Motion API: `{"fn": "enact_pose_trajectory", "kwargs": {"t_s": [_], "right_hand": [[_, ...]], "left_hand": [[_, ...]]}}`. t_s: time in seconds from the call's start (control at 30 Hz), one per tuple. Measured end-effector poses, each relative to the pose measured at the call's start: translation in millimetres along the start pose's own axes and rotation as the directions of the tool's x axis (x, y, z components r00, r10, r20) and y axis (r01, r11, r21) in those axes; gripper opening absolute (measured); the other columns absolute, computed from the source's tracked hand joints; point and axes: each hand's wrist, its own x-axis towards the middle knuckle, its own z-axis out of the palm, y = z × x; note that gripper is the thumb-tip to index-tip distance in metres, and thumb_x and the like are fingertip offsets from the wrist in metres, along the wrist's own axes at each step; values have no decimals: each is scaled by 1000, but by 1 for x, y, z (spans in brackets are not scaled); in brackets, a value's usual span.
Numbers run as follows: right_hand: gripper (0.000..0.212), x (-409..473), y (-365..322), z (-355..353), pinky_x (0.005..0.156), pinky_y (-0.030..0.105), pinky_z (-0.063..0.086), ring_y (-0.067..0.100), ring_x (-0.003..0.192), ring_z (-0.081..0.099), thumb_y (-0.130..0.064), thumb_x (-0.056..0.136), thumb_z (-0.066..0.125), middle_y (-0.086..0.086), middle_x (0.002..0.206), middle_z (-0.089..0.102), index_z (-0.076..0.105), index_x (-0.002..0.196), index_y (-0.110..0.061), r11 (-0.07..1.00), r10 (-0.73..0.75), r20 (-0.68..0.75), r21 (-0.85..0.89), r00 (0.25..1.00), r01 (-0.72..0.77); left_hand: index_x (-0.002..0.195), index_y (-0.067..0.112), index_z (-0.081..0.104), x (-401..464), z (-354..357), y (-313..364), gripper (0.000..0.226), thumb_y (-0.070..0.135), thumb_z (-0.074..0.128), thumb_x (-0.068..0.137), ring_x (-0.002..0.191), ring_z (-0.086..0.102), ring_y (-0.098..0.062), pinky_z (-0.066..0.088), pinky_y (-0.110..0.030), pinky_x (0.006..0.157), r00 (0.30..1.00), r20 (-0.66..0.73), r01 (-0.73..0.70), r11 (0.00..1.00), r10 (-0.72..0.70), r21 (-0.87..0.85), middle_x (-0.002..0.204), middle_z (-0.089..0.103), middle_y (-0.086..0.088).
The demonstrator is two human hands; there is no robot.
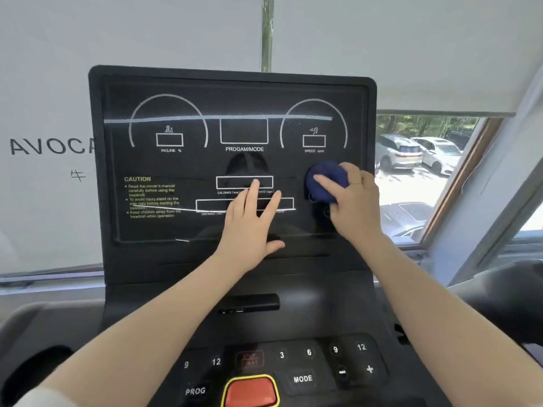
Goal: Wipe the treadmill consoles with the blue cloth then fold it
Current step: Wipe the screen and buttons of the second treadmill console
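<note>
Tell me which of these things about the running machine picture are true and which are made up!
1. The right hand holds a bunched-up blue cloth against the console screen. True.
2. The left hand is squeezing the cloth too. False: its fingers lie flat and straight on the screen, apart from the cloth.
3. The cloth is on the right side of the screen, below the SPEED box. True.
4. The red button is being pressed. False: no hand is near it; both are up on the screen.
5. Cars show through the window on the right. True.
</note>
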Motion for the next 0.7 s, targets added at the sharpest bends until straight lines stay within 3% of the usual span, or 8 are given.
{"fn": "enact_pose_trajectory", "kwargs": {"t_s": [0.07, 0.13, 0.23, 0.33, 0.43, 0.53, 0.63, 0.7], "right_hand": [[48, 21, 13, -3, 82, 42, 42, 45, 101, 47, -2, 74, 53, 19, 132, 48, 67, 115, -23, 983, 177, 6, 54, 984, -177], [49, 24, 16, -1, 87, 43, 39, 45, 108, 44, 2, 75, 58, 19, 136, 45, 66, 117, -22, 968, 232, -11, 98, 973, -230], [47, -5, 14, 9, 80, 42, 41, 38, 97, 44, -5, 70, 53, 21, 126, 51, 68, 112, -19, 992, 68, -55, 109, 996, -61], [49, -47, 17, 11, 81, 42, 40, 35, 93, 43, -15, 70, 42, 19, 122, 55, 68, 111, -21, 972, -208, 44, 117, 977, 202], [50, -30, 37, 0, 83, 38, 31, 32, 92, 41, -21, 69, 38, 16, 120, 58, 70, 108, -24, 947, -314, 85, 90, 945, 307], [48, 9, 58, -2, 80, 40, 39, 40, 90, 52, -19, 71, 42, 21, 123, 55, 67, 112, -20, 981, -178, 17, 75, 984, 177], [49, 26, 61, 3, 87, 44, 38, 47, 104, 46, -11, 75, 54, 24, 132, 46, 62, 121, -22, 981, 113, -29, 165, 993, -106], [50, 19, 52, 8, 89, 43, 36, 45, 107, 43, -11, 73, 57, 23, 132, 45, 63, 121, -23, 961, 179, -47, 223, 983, -164]], "left_hand": [[150, 21, -1, 4, -1, 7, 95, 57, 55, 83, 142, 7, -35, 5, -40, 115, 999, 26, 34, 998, -36, 59, 154, -5, -23], [150, 14, 5, 7, -3, 13, 99, 60, 57, 79, 138, 20, -37, 13, -40, 115, 998, -3, 64, 992, -64, 109, 152, 9, -28], [138, 5, 42, 11, -1, 21, 102, 61, 74, 59, 112, 54, -41, 42, -47, 98, 989, -101, 121, 984, -109, 128, 130, 47, -33], [132, 4, 48, 11, 6, 27, 100, 61, 75, 55, 109, 55, -43, 45, -50, 93, 980, -139, 158, 979, -140, 130, 128, 49, -33], [130, 4, 50, 10, 13, 33, 100, 64, 73, 54, 113, 52, -45, 44, -51, 93, 974, -146, 197, 969, -175, 152, 132, 44, -34], [134, 5, 47, 11, 16, 40, 104, 70, 67, 55, 119, 48, -46, 40, -51, 97, 963, -153, 248, 953, -222, 173, 137, 40, -33], [136, 7, 45, 11, 17, 42, 106, 73, 65, 56, 121, 46, -44, 39, -50, 99, 953, -166, 284, 936, -253, 208, 139, 38, -32], [135, 7, 46, 12, 19, 42, 107, 73, 67, 53, 120, 48, -44, 40, -50, 98, 949, -182, 296, 928, -259, 225, 137, 41, -32]]}}
